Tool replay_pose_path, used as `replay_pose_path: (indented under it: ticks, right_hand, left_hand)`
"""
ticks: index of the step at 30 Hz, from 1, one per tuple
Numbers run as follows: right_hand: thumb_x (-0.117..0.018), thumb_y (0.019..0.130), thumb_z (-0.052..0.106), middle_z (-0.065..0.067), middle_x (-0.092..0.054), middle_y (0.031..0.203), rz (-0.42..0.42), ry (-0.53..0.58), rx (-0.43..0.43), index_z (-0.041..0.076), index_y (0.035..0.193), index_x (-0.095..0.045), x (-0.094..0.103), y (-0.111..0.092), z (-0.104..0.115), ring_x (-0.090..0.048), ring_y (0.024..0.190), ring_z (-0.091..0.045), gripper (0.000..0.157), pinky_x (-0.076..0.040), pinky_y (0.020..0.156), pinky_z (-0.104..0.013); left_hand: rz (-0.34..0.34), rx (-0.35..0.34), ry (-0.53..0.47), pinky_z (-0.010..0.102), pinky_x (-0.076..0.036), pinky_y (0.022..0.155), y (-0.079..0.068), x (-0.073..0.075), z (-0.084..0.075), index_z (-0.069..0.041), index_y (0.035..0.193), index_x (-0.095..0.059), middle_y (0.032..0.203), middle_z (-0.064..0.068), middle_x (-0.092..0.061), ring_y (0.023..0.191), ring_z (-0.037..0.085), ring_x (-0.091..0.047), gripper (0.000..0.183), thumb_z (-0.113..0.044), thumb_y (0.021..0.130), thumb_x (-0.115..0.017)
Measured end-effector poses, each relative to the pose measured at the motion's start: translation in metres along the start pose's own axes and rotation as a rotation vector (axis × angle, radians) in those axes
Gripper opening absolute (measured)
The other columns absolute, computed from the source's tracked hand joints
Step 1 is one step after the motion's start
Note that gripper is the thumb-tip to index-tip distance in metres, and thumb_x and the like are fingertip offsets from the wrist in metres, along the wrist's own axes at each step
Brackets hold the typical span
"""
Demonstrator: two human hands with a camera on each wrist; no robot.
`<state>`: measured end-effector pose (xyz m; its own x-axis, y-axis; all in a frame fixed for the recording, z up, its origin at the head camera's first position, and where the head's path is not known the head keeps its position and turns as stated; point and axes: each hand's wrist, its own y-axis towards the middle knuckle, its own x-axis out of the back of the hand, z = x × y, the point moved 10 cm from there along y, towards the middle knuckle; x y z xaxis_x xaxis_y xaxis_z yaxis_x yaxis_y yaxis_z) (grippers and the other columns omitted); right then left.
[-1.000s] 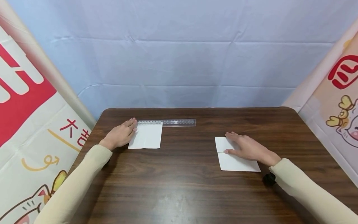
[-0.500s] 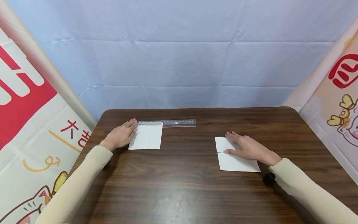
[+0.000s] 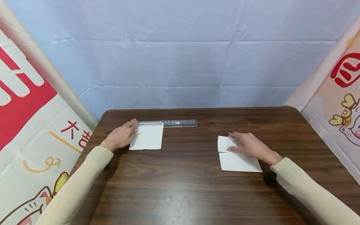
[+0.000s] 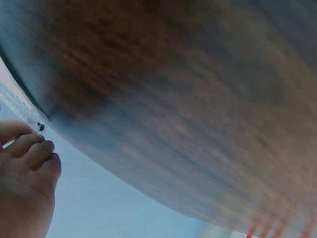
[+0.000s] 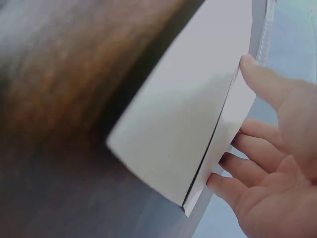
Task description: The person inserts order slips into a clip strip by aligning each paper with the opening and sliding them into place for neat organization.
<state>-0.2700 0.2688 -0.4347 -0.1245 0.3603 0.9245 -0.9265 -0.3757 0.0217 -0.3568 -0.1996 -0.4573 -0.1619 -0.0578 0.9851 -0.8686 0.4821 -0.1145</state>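
Observation:
A clear plastic ruler lies near the table's far edge, partly under or against the white square of paper at left. My left hand rests with fairly straight fingers over the ruler's left end and the paper's left edge. On the right is another white paper with a dark slit between its near part and its far strip. My right hand grips that far strip, thumb at the slit and fingers bent over the far edge. Whether the two parts are joined beneath the hand is hidden.
Both papers and the ruler lie on a dark wood-grain table. A pale blue cloth hangs behind it. Printed banners stand on both sides, the left banner close to the table's edge.
My right hand's fingers have bent over the paper's far edge. The far strip has shifted slightly away and right, and the slit shows wider. The left hand keeps its place.

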Motion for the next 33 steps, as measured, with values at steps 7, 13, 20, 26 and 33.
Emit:
replay_pose_path:
  ticks: [7,13,20,26,33]
  right_hand:
    - [-0.073,0.099,0.008,-0.021,-0.075,0.128,-0.064,0.079,-0.014,0.004,0.119,-0.075,0.008,0.003,-0.005,-0.073,0.118,-0.041,0.021,-0.060,0.095,-0.057]
    - [-0.068,0.099,-0.001,-0.017,-0.081,0.110,-0.072,0.051,-0.012,0.003,0.109,-0.081,0.021,0.007,-0.003,-0.078,0.102,-0.032,0.017,-0.063,0.081,-0.045]
    - [-0.070,0.099,0.002,-0.016,-0.082,0.106,-0.049,0.046,-0.011,0.005,0.107,-0.084,0.047,0.015,0.005,-0.078,0.095,-0.027,0.016,-0.058,0.071,-0.034]
    - [-0.070,0.101,0.010,-0.016,-0.081,0.112,-0.042,0.113,-0.094,0.009,0.111,-0.084,0.069,0.019,0.003,-0.073,0.090,-0.021,0.017,-0.055,0.072,-0.031]
    - [-0.071,0.101,0.018,-0.013,-0.081,0.105,-0.048,0.234,-0.200,0.008,0.116,-0.082,0.075,0.024,-0.007,-0.064,0.071,-0.014,0.020,-0.049,0.062,-0.025]
  left_hand:
    - [0.000,-0.001,0.013,0.058,-0.026,0.131,0.001,0.000,0.000,0.004,0.165,-0.025,0.174,0.026,-0.021,0.162,0.042,-0.023,0.064,-0.036,0.116,-0.034]
    - [0.001,0.000,0.021,0.058,-0.027,0.131,0.002,-0.003,0.001,0.004,0.165,-0.025,0.174,0.025,-0.022,0.162,0.042,-0.023,0.064,-0.036,0.116,-0.036]
    - [-0.008,0.005,0.019,0.058,-0.028,0.131,0.003,-0.002,0.002,0.003,0.165,-0.026,0.174,0.024,-0.022,0.162,0.041,-0.023,0.065,-0.037,0.116,-0.037]
    - [-0.012,0.005,0.026,0.058,-0.028,0.130,0.004,-0.002,0.002,0.003,0.165,-0.026,0.174,0.024,-0.023,0.162,0.041,-0.024,0.065,-0.037,0.115,-0.037]
    - [-0.012,0.002,0.024,0.058,-0.028,0.130,0.004,-0.003,0.003,0.004,0.165,-0.026,0.173,0.025,-0.023,0.162,0.041,-0.024,0.064,-0.037,0.116,-0.037]
